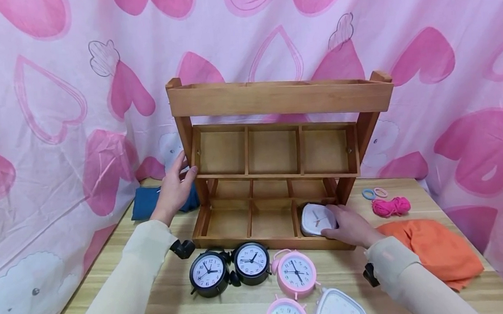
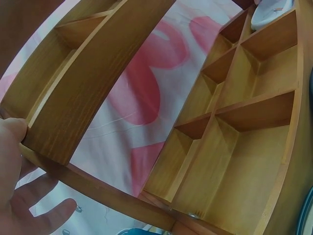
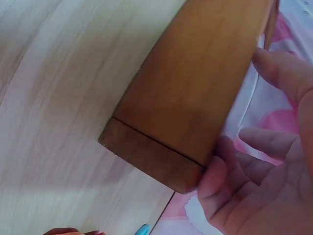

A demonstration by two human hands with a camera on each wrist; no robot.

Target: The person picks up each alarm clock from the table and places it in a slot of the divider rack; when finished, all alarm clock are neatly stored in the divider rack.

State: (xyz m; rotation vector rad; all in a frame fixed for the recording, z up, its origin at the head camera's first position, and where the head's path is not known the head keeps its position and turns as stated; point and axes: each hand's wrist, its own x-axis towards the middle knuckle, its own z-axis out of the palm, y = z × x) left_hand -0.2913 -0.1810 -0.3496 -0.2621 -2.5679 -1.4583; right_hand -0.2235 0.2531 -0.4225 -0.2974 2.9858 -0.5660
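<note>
A wooden tiered rack stands on the table, with divided trays. At its left side my left hand grips the end of the middle tray; the thumb lies at the tray's corner and the other fingers are spread by the side post. My right hand holds a white rounded-square clock in the right front compartment of the bottom tray. In the right wrist view its fingertips are right at the edge of the tray's side board, and most of the clock is hidden.
In front of the rack lie two black alarm clocks, two pink ones and another white clock. To the right are pink yarn, hair ties and an orange cloth. A blue cloth is behind the left hand.
</note>
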